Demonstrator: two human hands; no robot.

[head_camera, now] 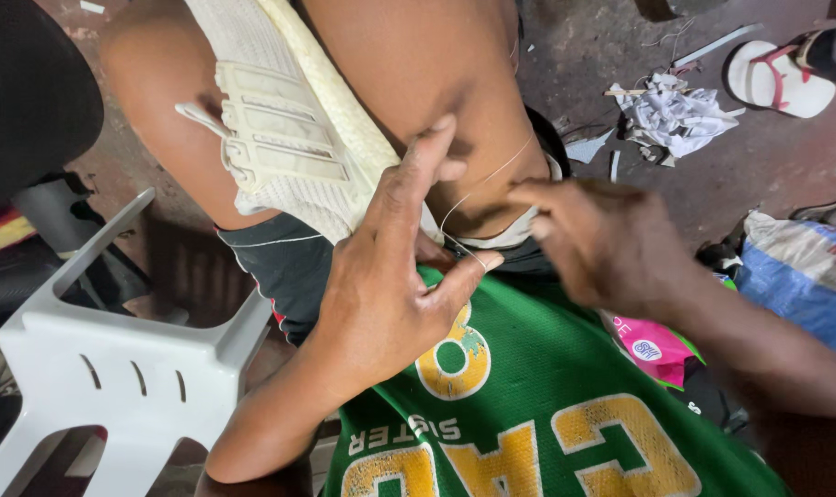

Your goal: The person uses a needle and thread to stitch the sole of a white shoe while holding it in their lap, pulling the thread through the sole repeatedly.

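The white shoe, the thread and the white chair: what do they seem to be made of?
Shoe: knit fabric upper, matte, judging by its woven mesh texture, with smoother, possibly synthetic side stripes.
Thread: a thin pale strand running toward the left hand; fibre unclear.
Chair: moulded plastic, slightly glossy, with slotted cut-outs.

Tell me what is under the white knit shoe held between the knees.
Under the white knit shoe show a bare thigh and dark shorts. The left hand covers the shoe's heel end, so what lies beneath there is hidden.
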